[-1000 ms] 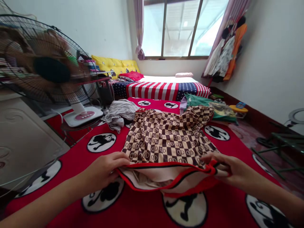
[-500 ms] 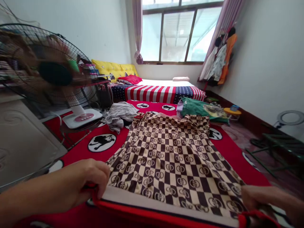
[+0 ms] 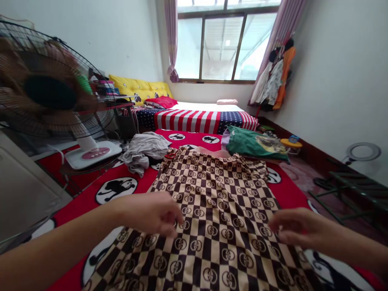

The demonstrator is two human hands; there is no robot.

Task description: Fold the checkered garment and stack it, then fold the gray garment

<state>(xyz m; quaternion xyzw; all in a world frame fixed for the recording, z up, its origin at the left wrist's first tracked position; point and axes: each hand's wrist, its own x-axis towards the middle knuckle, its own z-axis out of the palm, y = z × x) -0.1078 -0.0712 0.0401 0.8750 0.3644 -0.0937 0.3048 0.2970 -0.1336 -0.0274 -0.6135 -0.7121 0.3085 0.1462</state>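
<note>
A brown-and-beige checked garment (image 3: 209, 202) with round printed motifs lies spread over a red cloth (image 3: 291, 190) that bears black figures in white ovals. Over its left part hovers my left hand (image 3: 154, 214), fingers loosely bent and apart, holding nothing. My right hand (image 3: 298, 228) is above the garment's right edge, also empty, with thumb and fingers parted. The garment's near hem runs out of the bottom of the view. Its far end is bunched, and a pale pink edge shows behind it.
Beyond the garment lie a crumpled grey cloth (image 3: 145, 149) on the left and a folded green garment (image 3: 254, 141) on the right. A fan (image 3: 50, 93) stands at left. Behind is a bed with a striped cover (image 3: 188, 120). A dark green folding stool (image 3: 348, 190) is at right.
Both hands have let go of the garment's red-edged near hem and moved forward and inward over it. The hem has dropped out of view, and the garment reaches the bottom edge.
</note>
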